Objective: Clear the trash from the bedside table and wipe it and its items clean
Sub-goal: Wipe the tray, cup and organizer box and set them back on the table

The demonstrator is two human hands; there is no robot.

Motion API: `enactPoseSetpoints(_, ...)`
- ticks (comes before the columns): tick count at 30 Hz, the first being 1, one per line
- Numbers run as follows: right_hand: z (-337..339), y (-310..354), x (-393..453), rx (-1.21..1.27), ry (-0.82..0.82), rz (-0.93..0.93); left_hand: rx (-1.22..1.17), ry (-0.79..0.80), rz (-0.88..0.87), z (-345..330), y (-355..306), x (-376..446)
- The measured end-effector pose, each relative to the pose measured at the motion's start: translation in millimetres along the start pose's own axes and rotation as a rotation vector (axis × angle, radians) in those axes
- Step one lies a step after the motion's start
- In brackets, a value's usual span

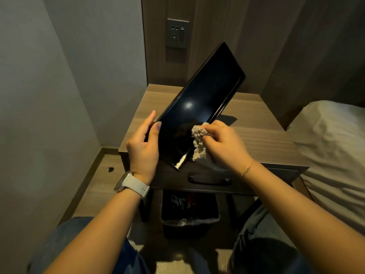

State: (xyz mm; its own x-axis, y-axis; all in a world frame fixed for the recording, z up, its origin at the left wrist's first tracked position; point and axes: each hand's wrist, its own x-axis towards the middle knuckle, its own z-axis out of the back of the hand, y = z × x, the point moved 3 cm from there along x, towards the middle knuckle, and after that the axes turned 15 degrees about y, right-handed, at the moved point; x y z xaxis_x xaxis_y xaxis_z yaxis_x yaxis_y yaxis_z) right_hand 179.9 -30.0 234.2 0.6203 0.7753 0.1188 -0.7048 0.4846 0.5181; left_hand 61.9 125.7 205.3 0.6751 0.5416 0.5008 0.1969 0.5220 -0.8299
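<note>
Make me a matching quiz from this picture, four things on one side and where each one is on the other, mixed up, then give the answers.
Things:
1. black tray
2. cloth
3. trash bin
4. power socket

Places:
A. on the wall above the bedside table
B. on the floor under the table
C. bunched in the right hand
D. held tilted over the table, gripped at its edge by the left hand

Pairs: 1-D, 2-C, 3-B, 4-A

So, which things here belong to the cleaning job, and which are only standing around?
Belong to the job:
black tray, held tilted by the left hand
cloth, gripped by the right hand
bedside table
trash bin

Only around:
wall socket
bed
</note>
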Motion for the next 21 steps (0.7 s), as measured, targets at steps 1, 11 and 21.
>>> enactPoseSetpoints(1, -2.9, 0.9, 0.4, -0.028, -0.006, 0.003, -0.017, 0.014, 0.026, 0.4, 1.1, 1.2)
enactPoseSetpoints(11, -22.2, -3.0, -10.2, -0.142, -0.079, 0.106, -0.093, 0.365, 0.247, 13.6, 13.3, 17.7)
enactPoseSetpoints(21, -24.0, -5.1, -8.2, -0.246, -0.128, 0.144, -0.233, 0.612, 0.513, 17.0, 19.7, 24.1)
